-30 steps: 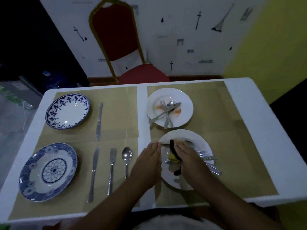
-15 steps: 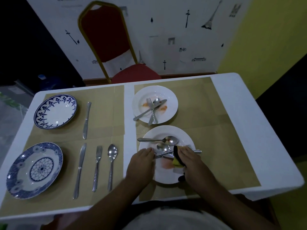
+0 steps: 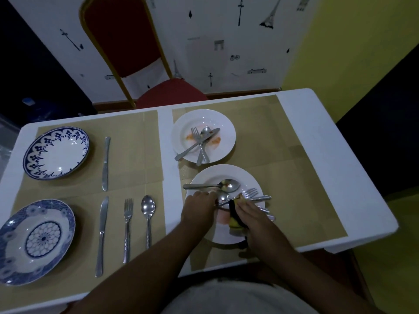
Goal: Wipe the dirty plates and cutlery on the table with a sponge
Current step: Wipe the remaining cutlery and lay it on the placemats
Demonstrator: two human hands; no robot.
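While cutlery [image 3: 223, 201] was pinched in the left hand [image 3: 199, 208], the sponge [image 3: 234, 222] clutched in the right hand [image 3: 251, 214] was best drawn firmly along it.

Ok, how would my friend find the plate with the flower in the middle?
Look at the white table: on its left half sit two blue-patterned plates. It is the nearer plate, at the front-left corner. Only it has a round flower in its centre; the far plate is plain white in the middle.
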